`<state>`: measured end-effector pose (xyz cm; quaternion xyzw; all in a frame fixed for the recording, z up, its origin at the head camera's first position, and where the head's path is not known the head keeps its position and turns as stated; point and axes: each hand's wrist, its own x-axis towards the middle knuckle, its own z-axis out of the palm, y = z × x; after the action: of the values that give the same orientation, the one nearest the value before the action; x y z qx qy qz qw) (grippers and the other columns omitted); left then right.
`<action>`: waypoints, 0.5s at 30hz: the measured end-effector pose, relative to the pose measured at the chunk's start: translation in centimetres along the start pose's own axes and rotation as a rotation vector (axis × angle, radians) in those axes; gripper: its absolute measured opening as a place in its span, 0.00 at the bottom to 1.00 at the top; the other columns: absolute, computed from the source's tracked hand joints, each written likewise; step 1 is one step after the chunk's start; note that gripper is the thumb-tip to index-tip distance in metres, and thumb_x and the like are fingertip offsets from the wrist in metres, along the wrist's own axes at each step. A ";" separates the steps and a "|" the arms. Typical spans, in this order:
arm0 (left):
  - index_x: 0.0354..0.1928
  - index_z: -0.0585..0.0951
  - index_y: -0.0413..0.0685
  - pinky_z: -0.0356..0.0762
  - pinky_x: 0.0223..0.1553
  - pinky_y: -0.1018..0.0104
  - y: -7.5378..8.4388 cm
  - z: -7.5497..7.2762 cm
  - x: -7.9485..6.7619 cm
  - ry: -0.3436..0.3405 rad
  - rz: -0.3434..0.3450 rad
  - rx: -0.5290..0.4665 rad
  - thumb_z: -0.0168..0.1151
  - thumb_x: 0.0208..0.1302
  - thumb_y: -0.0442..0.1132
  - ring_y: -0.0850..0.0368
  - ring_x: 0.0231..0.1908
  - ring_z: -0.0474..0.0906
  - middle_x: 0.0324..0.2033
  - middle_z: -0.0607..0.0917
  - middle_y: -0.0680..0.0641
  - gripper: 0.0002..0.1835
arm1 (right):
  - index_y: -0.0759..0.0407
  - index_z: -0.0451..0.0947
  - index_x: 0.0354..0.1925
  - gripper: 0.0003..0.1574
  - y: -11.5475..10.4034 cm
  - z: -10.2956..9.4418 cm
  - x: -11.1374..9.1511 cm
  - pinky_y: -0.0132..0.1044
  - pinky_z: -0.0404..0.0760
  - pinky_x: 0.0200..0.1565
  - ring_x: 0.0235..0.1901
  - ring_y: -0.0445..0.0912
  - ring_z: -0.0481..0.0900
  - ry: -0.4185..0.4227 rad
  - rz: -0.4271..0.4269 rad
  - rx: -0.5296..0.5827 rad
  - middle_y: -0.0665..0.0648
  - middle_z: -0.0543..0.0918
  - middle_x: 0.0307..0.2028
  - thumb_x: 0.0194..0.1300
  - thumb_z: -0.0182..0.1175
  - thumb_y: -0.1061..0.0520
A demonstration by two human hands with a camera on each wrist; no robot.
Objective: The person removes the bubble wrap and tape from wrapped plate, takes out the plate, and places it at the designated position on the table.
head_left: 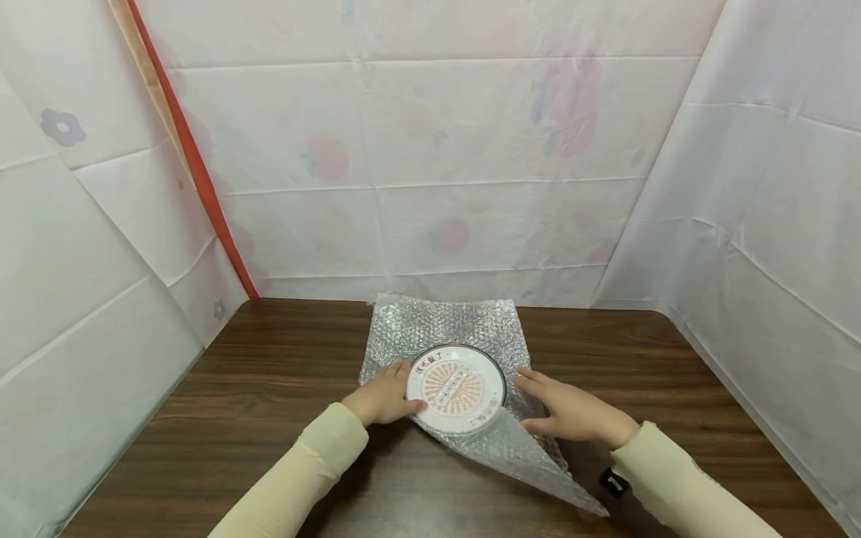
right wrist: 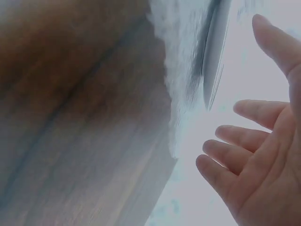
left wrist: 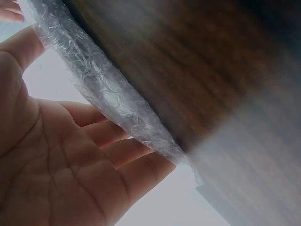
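A round white plate [head_left: 474, 415] with an orange sunburst, red characters and a dark rim lies on a sheet of bubble wrap [head_left: 444, 320]. One corner flap of the wrap [head_left: 514, 448] is folded over the plate's lower edge and points toward the near right. At the plate's left edge is my left hand [head_left: 385, 396], its thumb by the rim. Its outstretched fingers [left wrist: 101, 132] touch the wrap's edge in the left wrist view, tips hidden. My right hand [head_left: 575, 411] hovers just right of the plate, fingers spread, holding nothing.
The dark wooden table [head_left: 282, 359] extends around the wrap. White patterned cloth [head_left: 430, 149] hangs behind and along both sides, with a red strip [head_left: 195, 161] at the left. A small black object [head_left: 613, 483] shows by the right sleeve.
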<state>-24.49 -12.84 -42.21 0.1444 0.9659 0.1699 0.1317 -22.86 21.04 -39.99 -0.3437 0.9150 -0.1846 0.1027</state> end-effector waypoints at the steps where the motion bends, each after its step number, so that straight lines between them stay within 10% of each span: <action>1: 0.74 0.52 0.30 0.53 0.73 0.43 0.0 0.0 0.0 0.001 0.001 0.000 0.60 0.65 0.60 0.30 0.73 0.50 0.74 0.56 0.32 0.50 | 0.63 0.55 0.75 0.50 0.2 0.0 0.3 0.59 0.71 0.63 0.69 0.63 0.64 0.007 0.005 0.012 0.68 0.52 0.75 0.67 0.61 0.41; 15: 0.74 0.52 0.29 0.52 0.74 0.44 0.0 -0.2 0.0 -0.009 0.003 0.009 0.59 0.65 0.60 0.31 0.73 0.50 0.74 0.55 0.32 0.50 | 0.64 0.45 0.77 0.57 2.1 0.3 4.3 0.62 0.62 0.67 0.76 0.65 0.44 -0.098 0.108 0.103 0.69 0.42 0.77 0.64 0.66 0.46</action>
<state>-24.51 -12.87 -42.01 0.1471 0.9659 0.1651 0.1351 -27.19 19.54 -41.36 -0.2967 0.9154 -0.2083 0.1747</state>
